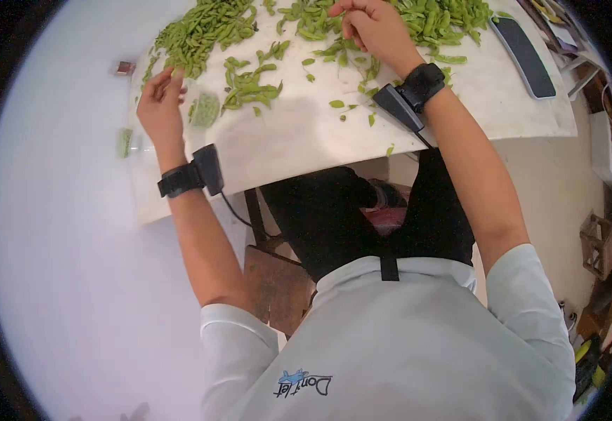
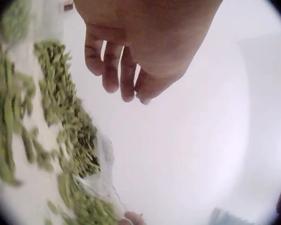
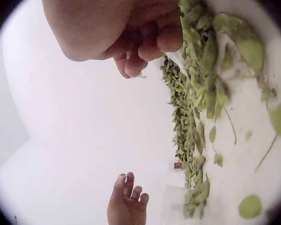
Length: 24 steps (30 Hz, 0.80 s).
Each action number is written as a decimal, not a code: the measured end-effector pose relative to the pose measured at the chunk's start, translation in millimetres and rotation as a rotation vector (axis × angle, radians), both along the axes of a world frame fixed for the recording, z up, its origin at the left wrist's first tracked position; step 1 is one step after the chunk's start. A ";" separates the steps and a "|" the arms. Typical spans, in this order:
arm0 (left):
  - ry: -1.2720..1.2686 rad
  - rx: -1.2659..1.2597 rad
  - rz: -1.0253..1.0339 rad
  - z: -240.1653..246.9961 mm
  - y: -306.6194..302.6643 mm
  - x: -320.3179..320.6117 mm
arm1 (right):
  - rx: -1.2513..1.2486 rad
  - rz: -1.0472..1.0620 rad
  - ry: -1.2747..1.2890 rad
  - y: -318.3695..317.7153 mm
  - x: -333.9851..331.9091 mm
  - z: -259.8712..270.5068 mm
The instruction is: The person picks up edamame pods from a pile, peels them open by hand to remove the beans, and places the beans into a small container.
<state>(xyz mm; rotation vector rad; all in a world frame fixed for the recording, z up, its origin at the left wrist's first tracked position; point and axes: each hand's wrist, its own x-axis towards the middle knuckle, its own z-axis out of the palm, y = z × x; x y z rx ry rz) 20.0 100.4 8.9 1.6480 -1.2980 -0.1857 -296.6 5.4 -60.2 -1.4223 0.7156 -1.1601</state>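
Note:
My left hand [image 1: 162,109] hovers over the table's left side, beside a clear container of green beans [image 1: 206,111]. Its fingers hang loosely bent with nothing between them, as the left wrist view also shows of this hand [image 2: 131,51]. Over the green pods [image 1: 432,21] at the back is my right hand [image 1: 379,29], its fingers loosely curled. In the right wrist view a tiny pale bit [image 3: 142,76] shows at the fingertips of the right hand [image 3: 122,33]; whether it is held is unclear. Heaped pods [image 2: 75,117] lie below the left hand.
A dark-screened phone [image 1: 525,57] lies at the right of the white-covered table [image 1: 264,158]. A second clear container [image 1: 127,142] with green contents is at the far left, a small reddish-brown object [image 1: 124,68] behind it. Loose pods and stems [image 1: 249,91] lie between the hands.

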 end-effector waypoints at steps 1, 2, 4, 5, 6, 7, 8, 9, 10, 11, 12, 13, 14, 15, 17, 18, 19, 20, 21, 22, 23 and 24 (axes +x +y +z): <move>-0.072 0.070 0.013 4.4 3.1 16.8 | -0.003 -0.022 0.001 1.0 0.0 1.2; -0.143 0.140 0.028 7.3 6.1 33.5 | -0.004 -0.044 0.003 1.8 1.3 2.3; -0.255 0.241 0.028 8.4 11.3 49.3 | -0.058 -0.066 0.024 -0.7 3.8 -6.6; -0.297 0.270 0.010 8.1 11.4 53.5 | -0.110 -0.070 0.043 -8.8 6.1 -19.2; -0.339 0.299 -0.007 11.2 11.1 49.7 | -0.163 -0.074 0.063 -10.4 6.2 -20.2; -0.384 0.258 0.005 12.9 8.3 45.1 | -0.189 -0.102 0.061 -11.3 5.6 -21.5; -0.320 0.297 0.033 16.5 3.9 41.5 | -0.215 -0.131 0.060 -11.9 6.4 -23.2; -0.256 0.341 0.059 23.0 -1.2 33.0 | -0.234 -0.160 0.061 -10.6 6.4 -23.9; -0.190 0.387 0.086 25.6 -5.3 24.5 | -0.236 -0.194 0.060 -11.3 6.0 -26.8; -0.178 0.397 0.065 23.4 -10.2 16.5 | -0.239 -0.227 0.059 -14.4 6.3 -30.2; -0.165 0.404 0.044 20.5 -18.3 8.2 | -0.245 -0.259 0.059 -18.7 7.4 -33.6; -0.154 0.409 0.023 18.0 -27.3 0.8 | -0.247 -0.283 0.037 -21.9 9.2 -38.0; -0.243 0.367 -0.030 10.9 -37.1 -4.0 | -0.247 -0.309 0.016 -24.6 10.4 -42.6; -0.333 0.321 -0.087 -1.2 -49.3 -5.3 | -0.250 -0.341 -0.007 -28.3 10.3 -44.0; -0.428 0.306 -0.159 -13.1 -70.7 -16.7 | -0.230 -0.378 0.014 -25.3 6.4 -37.5; -0.432 0.344 -0.170 -17.3 -78.7 -23.1 | -0.215 -0.394 0.027 -21.1 5.7 -35.0; -0.434 0.383 -0.178 -20.9 -85.5 -26.6 | -0.175 -0.377 0.019 -17.4 4.5 -31.3; -0.427 0.412 -0.182 -24.8 -93.6 -26.7 | -0.184 -0.389 -0.008 -16.4 5.2 -30.1; -0.419 0.443 -0.186 -28.7 -101.1 -28.5 | -0.193 -0.400 -0.034 -15.6 6.1 -29.9; -0.411 0.472 -0.192 -32.0 -107.5 -29.1 | -0.203 -0.414 -0.059 -15.1 7.1 -29.5; -0.495 0.429 -0.185 -34.7 -111.0 -28.7 | -0.199 -0.417 -0.078 -14.5 7.8 -28.8; -0.508 0.428 -0.160 -32.0 -113.3 -33.9 | -0.194 -0.420 -0.097 -13.0 8.0 -26.2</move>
